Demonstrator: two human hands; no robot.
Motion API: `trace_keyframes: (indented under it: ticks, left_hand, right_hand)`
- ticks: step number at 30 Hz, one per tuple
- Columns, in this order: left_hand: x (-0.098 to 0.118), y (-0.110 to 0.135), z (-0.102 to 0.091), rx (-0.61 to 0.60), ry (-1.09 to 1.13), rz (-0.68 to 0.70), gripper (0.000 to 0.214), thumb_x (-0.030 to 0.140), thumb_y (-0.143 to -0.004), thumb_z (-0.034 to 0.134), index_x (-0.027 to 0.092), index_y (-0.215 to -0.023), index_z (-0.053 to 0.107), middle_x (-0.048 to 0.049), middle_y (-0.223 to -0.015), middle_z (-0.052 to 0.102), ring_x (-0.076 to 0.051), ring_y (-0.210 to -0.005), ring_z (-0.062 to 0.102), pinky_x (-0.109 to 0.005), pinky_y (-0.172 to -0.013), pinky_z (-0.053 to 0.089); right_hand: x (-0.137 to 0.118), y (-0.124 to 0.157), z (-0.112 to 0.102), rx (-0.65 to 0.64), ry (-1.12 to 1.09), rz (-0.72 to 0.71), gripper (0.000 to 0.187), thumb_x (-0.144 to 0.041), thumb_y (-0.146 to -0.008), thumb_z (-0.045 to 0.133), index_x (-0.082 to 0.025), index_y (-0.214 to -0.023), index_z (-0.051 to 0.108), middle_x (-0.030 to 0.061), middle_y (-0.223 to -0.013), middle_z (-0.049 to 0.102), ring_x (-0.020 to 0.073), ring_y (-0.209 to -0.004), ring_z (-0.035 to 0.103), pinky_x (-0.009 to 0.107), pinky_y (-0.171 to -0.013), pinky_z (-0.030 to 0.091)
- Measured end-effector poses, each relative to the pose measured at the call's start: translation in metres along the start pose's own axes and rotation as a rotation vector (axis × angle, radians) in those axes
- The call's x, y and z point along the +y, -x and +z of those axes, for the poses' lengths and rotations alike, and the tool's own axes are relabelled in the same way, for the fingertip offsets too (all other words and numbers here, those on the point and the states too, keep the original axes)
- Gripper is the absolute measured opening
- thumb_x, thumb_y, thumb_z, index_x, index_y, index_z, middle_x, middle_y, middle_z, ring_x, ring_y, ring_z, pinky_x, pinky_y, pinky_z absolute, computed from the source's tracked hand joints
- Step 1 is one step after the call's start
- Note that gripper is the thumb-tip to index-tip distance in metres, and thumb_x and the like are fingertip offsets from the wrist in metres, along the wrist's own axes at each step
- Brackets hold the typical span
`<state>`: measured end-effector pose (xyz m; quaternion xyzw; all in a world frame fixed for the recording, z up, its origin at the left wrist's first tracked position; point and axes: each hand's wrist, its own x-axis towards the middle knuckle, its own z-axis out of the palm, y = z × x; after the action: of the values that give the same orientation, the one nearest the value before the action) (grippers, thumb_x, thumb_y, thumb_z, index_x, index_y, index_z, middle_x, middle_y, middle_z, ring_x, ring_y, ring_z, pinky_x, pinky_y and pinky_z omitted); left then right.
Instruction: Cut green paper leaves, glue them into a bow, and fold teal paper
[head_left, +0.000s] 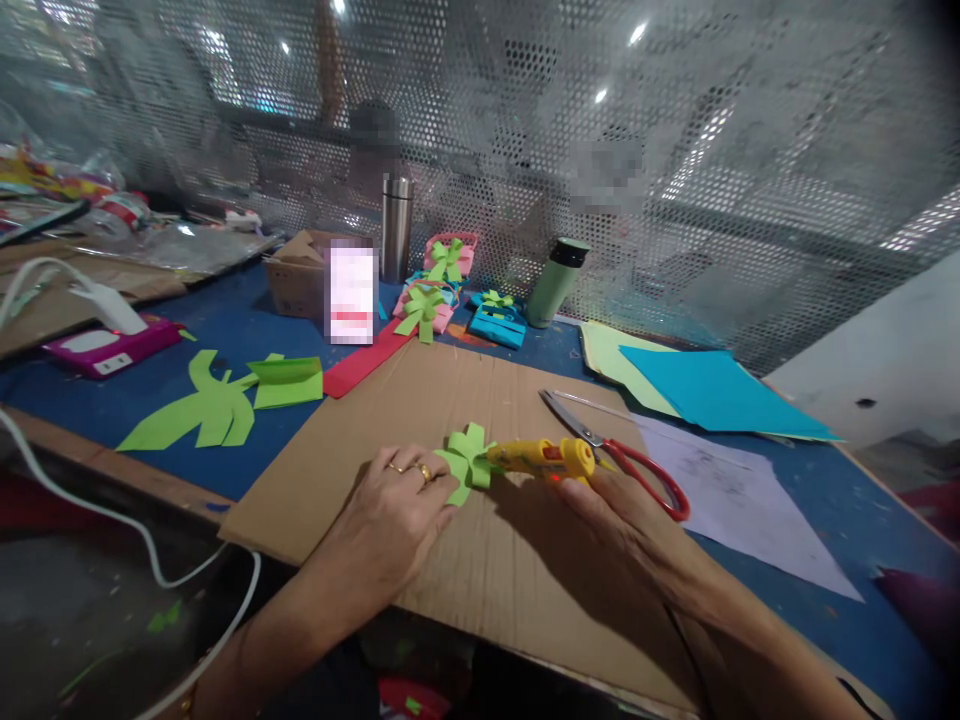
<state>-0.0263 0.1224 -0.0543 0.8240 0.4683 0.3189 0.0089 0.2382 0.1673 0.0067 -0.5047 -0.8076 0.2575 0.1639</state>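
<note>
Gripping the yellow glue gun (536, 458), markings unreadable, is the right hand (619, 505).

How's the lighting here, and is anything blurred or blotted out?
Head view: a dark shadow falls on the cardboard sheet beneath the right hand; head view: bright spots show at the perforated screen; head view: coarse pixels hide a bright upright rectangle near the cardboard box; head view: the top right corner darkens.

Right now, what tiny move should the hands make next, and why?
Maybe gently squeeze the yellow glue gun: the right hand holds it with its nozzle right by the green paper bow, and the left hand is at the bow's edge, seemingly steadying it.
</note>
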Motion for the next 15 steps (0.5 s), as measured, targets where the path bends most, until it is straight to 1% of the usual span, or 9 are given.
trace_keyframes:
  ticks: [6, 10, 13, 15]
  left_hand:
    - [0.0004, 0.0005, -0.0001, 0.003, 0.016, -0.004, 0.019, 0.016, -0.090, 0.058, 0.022, -0.107, 0.063, -0.0077, -0.107, 0.067, -0.027, -0.102, 0.055, -0.043, -0.087, 0.034]
    - [-0.0008, 0.0007, 0.0009, 0.002, 0.005, 0.003, 0.017, 0.017, -0.090, 0.058, 0.022, -0.106, 0.062, -0.0075, -0.107, 0.067, -0.027, -0.103, 0.055, -0.043, -0.087, 0.034]
    - [-0.0013, 0.0002, 0.0009, -0.002, 0.002, 0.004, 0.018, 0.018, -0.091, 0.057, 0.023, -0.107, 0.062, -0.0074, -0.106, 0.067, -0.027, -0.102, 0.055, -0.043, -0.087, 0.034]
    - [-0.0009, 0.0000, 0.0003, -0.006, -0.007, 0.003, 0.018, 0.018, -0.091, 0.056, 0.023, -0.107, 0.062, -0.0073, -0.105, 0.067, -0.027, -0.102, 0.055, -0.043, -0.087, 0.035]
  right_hand:
    - [0.0033, -0.0008, 0.0010, 0.015, 0.065, -0.028, 0.044, -0.054, -0.099, 0.040, -0.022, -0.076, 0.057, 0.0007, -0.070, 0.062, 0.0167, -0.062, 0.056, 0.027, -0.055, 0.042]
    - [0.0050, 0.0010, 0.0027, 0.006, 0.041, -0.006, 0.043, -0.054, -0.100, 0.039, -0.022, -0.077, 0.057, -0.0002, -0.067, 0.060, 0.0160, -0.059, 0.054, 0.026, -0.052, 0.041]
    - [0.0043, 0.0018, 0.0025, -0.005, 0.019, 0.003, 0.042, -0.055, -0.099, 0.040, -0.022, -0.079, 0.058, 0.0000, -0.067, 0.060, 0.0162, -0.057, 0.054, 0.026, -0.049, 0.040]
    - [0.0027, 0.0011, 0.0012, -0.034, -0.003, 0.005, 0.043, -0.056, -0.098, 0.040, -0.022, -0.079, 0.058, 0.0005, -0.069, 0.061, 0.0168, -0.059, 0.055, 0.026, -0.050, 0.040]
